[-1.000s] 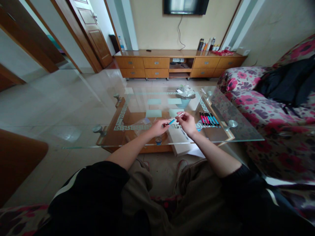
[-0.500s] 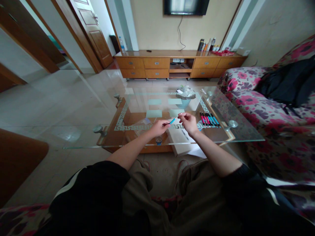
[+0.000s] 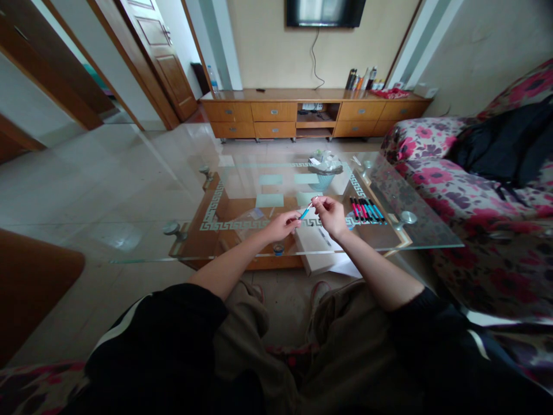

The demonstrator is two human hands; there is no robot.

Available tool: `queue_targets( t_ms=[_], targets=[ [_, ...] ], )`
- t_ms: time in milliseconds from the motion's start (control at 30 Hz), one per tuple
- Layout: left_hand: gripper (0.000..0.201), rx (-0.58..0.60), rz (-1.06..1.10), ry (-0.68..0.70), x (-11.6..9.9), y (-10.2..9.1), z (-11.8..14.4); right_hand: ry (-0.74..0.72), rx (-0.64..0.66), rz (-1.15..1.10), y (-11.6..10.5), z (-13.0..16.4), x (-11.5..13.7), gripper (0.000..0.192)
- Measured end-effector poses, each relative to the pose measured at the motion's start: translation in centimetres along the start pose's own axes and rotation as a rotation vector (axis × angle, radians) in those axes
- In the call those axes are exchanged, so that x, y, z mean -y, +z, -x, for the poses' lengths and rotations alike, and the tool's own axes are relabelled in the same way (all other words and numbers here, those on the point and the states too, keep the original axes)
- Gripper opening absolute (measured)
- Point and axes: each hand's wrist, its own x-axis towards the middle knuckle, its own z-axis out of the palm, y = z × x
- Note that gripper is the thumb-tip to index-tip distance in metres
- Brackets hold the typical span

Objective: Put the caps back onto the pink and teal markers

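My left hand is closed round the lower end of a blue pen, tilted up to the right over the glass table. My right hand pinches at the pen's upper end, where a thin pale piece shows between the fingertips; its exact kind is too small to make out. Just right of this hand, several pens, pink-red and blue with black parts, lie side by side in a row on the glass.
A mesh waste basket with a bag in it shows beyond my hands. Under the glass are a white box and a small blue round object. A flowered sofa with a black backpack stands on the right.
The blue pen now tilts more steeply, and more of the pale piece shows at its upper end. My left hand has shifted slightly right, while my right hand stays nearly in place.
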Motion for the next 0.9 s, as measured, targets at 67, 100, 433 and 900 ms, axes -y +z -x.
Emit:
queue_targets(
  t_ms=[67,100,433,900],
  targets=[
    [0.035,0.007,0.025,-0.016,0.03,0.09,0.05,0.012,-0.005,0.028,-0.2,-0.22,-0.37,0.058],
    [0.036,0.008,0.035,-0.025,0.01,0.11,0.07,0.013,-0.008,0.038,-0.29,-0.31,-0.55,0.057],
    [0.038,-0.002,0.051,-0.048,-0.23,0.26,0.11,-0.023,0.049,0.073,-0.29,-0.26,-0.52,0.055],
    [0.038,-0.047,0.038,-0.044,-0.17,0.01,0.22,-0.043,0.087,0.103,-0.3,-0.21,-0.89,0.054]
  ],
)
